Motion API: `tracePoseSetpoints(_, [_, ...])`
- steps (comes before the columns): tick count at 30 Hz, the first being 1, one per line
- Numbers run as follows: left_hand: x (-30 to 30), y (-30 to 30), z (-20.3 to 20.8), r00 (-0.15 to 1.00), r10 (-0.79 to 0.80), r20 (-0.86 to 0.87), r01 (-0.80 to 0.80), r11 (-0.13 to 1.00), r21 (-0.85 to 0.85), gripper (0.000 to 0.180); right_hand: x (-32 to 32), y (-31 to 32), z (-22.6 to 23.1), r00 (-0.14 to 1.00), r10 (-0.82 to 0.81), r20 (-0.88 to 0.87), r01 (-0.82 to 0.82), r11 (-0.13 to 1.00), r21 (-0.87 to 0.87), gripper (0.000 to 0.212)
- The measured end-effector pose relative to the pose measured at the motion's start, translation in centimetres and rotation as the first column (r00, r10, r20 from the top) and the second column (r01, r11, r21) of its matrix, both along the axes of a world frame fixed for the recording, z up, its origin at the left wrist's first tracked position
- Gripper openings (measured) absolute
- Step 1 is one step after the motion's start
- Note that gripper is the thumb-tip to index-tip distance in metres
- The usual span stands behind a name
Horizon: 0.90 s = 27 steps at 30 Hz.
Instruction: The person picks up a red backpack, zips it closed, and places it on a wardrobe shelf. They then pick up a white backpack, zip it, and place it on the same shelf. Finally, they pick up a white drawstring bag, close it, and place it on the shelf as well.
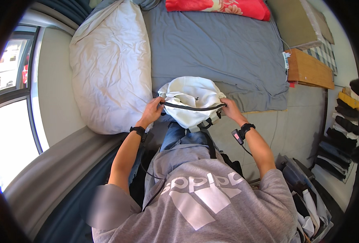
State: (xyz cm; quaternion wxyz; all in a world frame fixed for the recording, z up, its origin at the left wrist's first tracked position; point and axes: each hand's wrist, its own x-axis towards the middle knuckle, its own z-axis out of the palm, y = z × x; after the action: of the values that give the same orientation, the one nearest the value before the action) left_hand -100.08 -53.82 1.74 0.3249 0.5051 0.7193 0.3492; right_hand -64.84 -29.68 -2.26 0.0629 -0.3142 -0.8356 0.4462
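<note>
Grey-sheeted bed (212, 48) spreads beyond fingers (160, 100); white duvet (110, 73) lies left of left fingers. Left hand (151, 111) closed, pinching one end of black strip (193, 108) on white bag (201, 87); right hand (231, 110) pinches other end. Bag hangs between both hands' fingers, strip slightly bowed. Grey shirt (151, 220), wearer's side of fingers, bears large pale lettering (199, 183), upside down, plus slanted bars (192, 209).

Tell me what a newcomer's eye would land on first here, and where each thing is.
Most likely the white bag near the middle, its black strip held near its ends by the left hand and the right hand. After that, perhaps the bright red patterned bedding at the top edge and the bulky white duvet along the bed's left side.
</note>
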Motion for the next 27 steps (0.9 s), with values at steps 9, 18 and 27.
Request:
tracePoseSetpoints(9, [-1.5, 0.6, -2.2, 0.998, -0.053, -0.017, 0.054, 0.998, 0.042, 0.049, -1.6, -1.9, 6.0, 0.937, -0.311, -0.158, 0.317, 0.948, 0.014, 0.025])
tracePoseSetpoints(18, [0.6, 9.6, 5.6, 0.973, -0.229, 0.021, 0.223, 0.962, 0.160, 0.026, 6.0, -1.6, 10.2, 0.770, -0.597, -0.223, 0.632, 0.763, 0.139, 0.021])
tracePoseSetpoints(27, [14.6, 22.5, 12.1, 0.849, -0.526, 0.052, 0.498, 0.829, 0.254, 0.023, 19.1, -1.8, 14.2, 0.432, -0.739, -0.517, 0.837, 0.542, -0.075, 0.009])
